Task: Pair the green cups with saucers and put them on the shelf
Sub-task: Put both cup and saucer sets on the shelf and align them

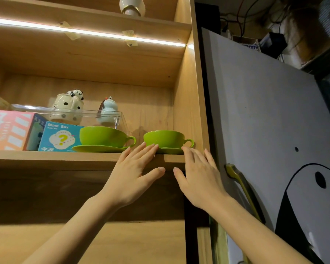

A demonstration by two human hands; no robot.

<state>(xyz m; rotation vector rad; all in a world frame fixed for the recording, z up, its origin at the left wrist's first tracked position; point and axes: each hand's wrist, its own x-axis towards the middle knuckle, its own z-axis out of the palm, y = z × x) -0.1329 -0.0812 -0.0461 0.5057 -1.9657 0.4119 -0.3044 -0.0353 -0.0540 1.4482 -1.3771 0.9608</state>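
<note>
Two green cup-and-saucer sets stand on the shelf (65,159), centre of frame. Left cup (103,137) sits on its saucer (97,149), beside a blue box (59,137). Right cup (164,139) sits on its saucer (170,150), close to the cabinet side wall (187,103), handle pointing at it.

Left hand (133,176): fingers spread and released, tips at the right cup's lower wall, apparently touching. Right hand (196,180): fingers also spread, gripping nothing, tips at the saucer rim under the handle. Neither hand holds anything.

Task judged near complete; both pairs are shelved.

Risks noted:
- Right saucer sits at the shelf's front edge, poss. overhanging; exact margin cannot be told. Any snag from a fingertip could tip the set off.
- A push inward w/ uneven pressure could slide the cup on the glazed saucer, or knock the handle against the side wall.
- Sets stand near each other; a sideways nudge could clink the right saucer into the left one.
- Shelf is above eye level, so saucer seating is hard to check.
</note>
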